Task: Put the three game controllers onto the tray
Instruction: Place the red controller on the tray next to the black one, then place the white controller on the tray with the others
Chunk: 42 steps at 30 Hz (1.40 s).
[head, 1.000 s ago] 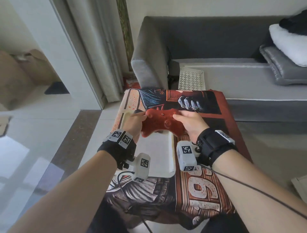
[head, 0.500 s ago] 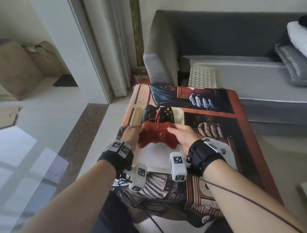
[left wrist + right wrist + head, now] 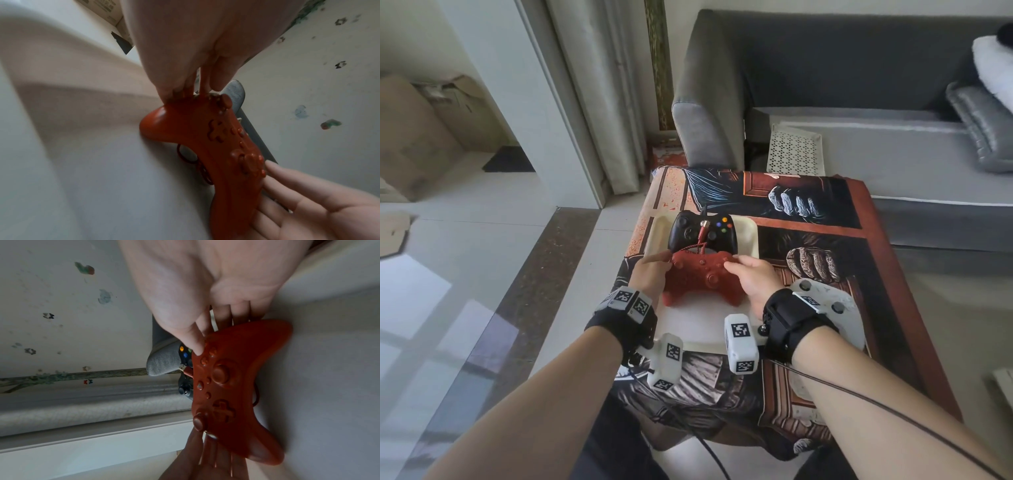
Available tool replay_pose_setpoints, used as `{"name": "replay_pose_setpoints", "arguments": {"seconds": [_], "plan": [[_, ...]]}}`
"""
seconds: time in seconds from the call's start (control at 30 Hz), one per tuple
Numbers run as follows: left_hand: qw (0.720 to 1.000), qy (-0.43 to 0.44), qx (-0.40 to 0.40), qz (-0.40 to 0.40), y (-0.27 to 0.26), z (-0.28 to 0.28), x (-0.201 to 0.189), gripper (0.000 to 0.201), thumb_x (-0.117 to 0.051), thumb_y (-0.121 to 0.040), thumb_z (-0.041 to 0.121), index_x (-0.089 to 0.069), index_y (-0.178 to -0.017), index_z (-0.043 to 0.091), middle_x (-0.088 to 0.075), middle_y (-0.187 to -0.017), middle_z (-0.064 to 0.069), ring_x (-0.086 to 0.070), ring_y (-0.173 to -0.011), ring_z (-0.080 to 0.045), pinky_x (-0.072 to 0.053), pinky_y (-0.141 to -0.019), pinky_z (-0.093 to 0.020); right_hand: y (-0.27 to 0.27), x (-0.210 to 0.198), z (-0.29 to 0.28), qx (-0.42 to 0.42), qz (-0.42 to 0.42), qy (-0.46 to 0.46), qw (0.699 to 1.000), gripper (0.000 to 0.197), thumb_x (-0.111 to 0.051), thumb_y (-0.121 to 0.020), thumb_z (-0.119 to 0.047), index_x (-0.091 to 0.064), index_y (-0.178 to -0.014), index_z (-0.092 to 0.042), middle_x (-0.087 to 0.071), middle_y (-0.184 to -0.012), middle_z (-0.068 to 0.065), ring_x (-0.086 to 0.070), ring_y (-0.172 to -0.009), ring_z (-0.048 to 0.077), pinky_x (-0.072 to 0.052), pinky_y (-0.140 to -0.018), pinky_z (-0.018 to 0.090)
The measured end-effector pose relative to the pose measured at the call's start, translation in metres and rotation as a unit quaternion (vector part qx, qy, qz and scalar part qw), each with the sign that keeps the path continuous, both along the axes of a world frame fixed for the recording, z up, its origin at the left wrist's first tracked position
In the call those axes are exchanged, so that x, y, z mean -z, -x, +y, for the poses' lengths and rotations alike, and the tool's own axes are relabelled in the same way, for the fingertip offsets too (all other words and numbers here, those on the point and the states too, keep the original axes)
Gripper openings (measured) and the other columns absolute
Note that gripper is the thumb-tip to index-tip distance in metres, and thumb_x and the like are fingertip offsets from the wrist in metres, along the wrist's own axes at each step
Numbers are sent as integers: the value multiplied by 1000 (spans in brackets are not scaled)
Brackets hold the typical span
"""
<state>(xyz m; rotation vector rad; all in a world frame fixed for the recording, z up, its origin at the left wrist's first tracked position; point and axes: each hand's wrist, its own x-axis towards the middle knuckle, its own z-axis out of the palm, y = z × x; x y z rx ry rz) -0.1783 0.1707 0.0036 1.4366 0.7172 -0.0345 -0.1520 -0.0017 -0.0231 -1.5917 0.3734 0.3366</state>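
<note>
1. Your left hand (image 3: 650, 274) and right hand (image 3: 751, 279) gripped the red controller (image 3: 703, 277) at its ends, on the tray (image 3: 748, 236) beside the black controller (image 3: 702, 231)
2. You needed to ease both grips off together

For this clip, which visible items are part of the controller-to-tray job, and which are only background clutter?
Part of the job:
red controller, held by left hand and right hand
black controller
white controller
tray

Lying about:
perforated white panel
cardboard box
sofa cushions
</note>
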Motion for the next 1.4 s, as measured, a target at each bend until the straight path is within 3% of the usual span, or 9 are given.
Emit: {"name": "replay_pose_setpoints", "arguments": {"seconds": [0.27,0.43,0.6,0.73,0.93,1.1,1.23,1.3,1.4], "plan": [[995,-78,-4,-55,13,-3,-38,50,-50,-76,-3,-64,-122,13,-58,-135,-8,-51,-126,-25,-37,-113,-41,5,-28,-32,20,-21,14,999,57,-72,-77,-23,-63,-133,-11,-65,-138,11,-57,-131,25,-39,-113,37],[991,-56,11,-124,22,-30,-66,36,-48,-72,2,-72,-89,22,-70,-100,2,-63,-100,-21,-51,-93,-36,12,-42,-60,31,-16,12,999,66,-73,-69,-29,-63,-133,-14,-61,-144,10,-54,-136,25,-39,-112,38],[986,-32,89,-137,16,-79,-56,40,-47,-82,4,-67,-115,13,-64,-126,-17,-62,-106,-27,-48,-102,-42,24,-52,-108,72,-30,42,996,51,-71,-81,-21,-64,-131,-15,-68,-126,5,-61,-120,21,-47,-106,38],[979,-24,179,-97,10,-125,-38,35,-50,-81,6,-69,-105,24,-65,-126,-13,-58,-122,-30,-43,-109,-47,30,-45,-153,124,-26,45,991,51,-72,-81,-16,-65,-131,-12,-67,-132,9,-60,-123,23,-46,-110,45],[959,-46,278,-44,4,-170,-21,39,-51,-83,-1,-57,-122,-4,-58,-131,-30,-55,-122,-43,-44,-103,-49,43,-24,-196,170,22,61,983,51,-71,-82,-14,-64,-132,-13,-63,-141,11,-57,-129,25,-40,-108,36],[941,-85,321,61,-6,-191,0,39,-48,-90,7,-55,-128,2,-52,-142,-20,-53,-126,-27,-41,-107,-36,54,-10,-211,162,74,53,983,49,-69,-84,-14,-63,-133,-13,-65,-133,12,-59,-125,31,-48,-102,44],[852,-333,402,34,6,-197,-6,43,-46,-91,2,-48,-134,1,-47,-148,-13,-38,-141,-24,-33,-114,-33,60,-3,-209,136,93,58,985,10,-68,-85,-8,-74,-93,-9,-72,-112,17,-67,-103,33,-55,-96,47],[854,-328,402,34,5,-195,-6,44,-46,-92,2,-46,-136,2,-46,-149,-14,-38,-141,-26,-32,-115,-35,59,-1,-206,138,84,74,984,8,-68,-85,-7,-75,-87,-10,-74,-111,18,-69,-108,36,-54,-100,51],[894,-260,364,28,3,-191,-8,47,-46,-92,1,-42,-139,3,-44,-149,-17,-38,-140,-30,-31,-115,-37,58,-5,-202,145,61,74,985,29,-69,-84,-7,-75,-112,-4,-74,-112,16,-69,-105,33,-55,-97,43]]}}
